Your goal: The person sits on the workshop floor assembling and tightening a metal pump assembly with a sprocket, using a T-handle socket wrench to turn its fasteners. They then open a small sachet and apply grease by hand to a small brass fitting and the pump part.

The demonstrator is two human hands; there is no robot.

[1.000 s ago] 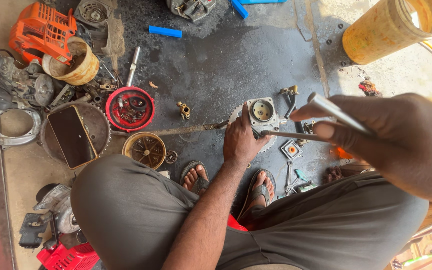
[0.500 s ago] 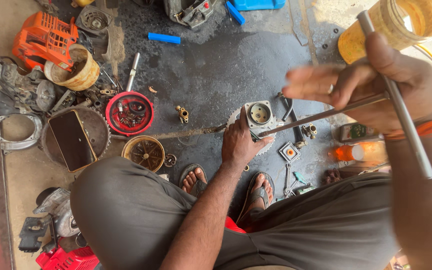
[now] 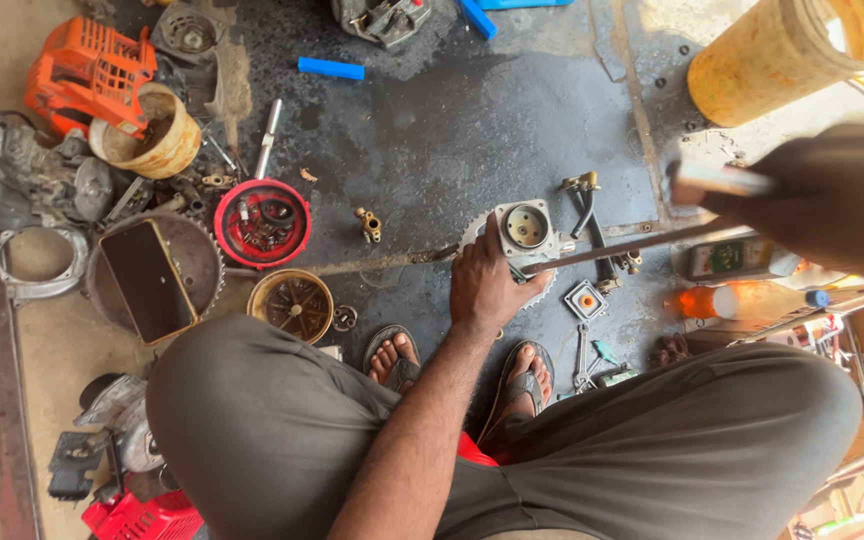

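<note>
- The toothed metal engine part [image 3: 524, 232] sits on the dark oily floor [image 3: 422, 150] at the centre of the frame, its round bore facing up — lying flat, probably so it can be worked on from above.
- The left hand [image 3: 487, 285] presses on its lower left edge, fingers spread and clamped over the rim, apparently to keep it from shifting.
- The right hand [image 3: 832, 200], blurred at the right edge, is closed around a long thin metal rod [image 3: 642, 243] whose far tip reaches the part; a second, shorter bar [image 3: 717, 180] sticks out of the same fist.
- Just right of the part lie a small square gasket plate [image 3: 585, 299] and a black lever [image 3: 584, 200], close at hand.
- Lower right: an orange bottle [image 3: 742, 300] lying on its side.
- Left of centre: a red round cover [image 3: 262, 222] holding small pieces, and a brass-coloured disc [image 3: 292, 303] below it.
- Upper left — an orange engine housing [image 3: 87, 70]; upper right, a yellow bucket [image 3: 792, 50].
</note>
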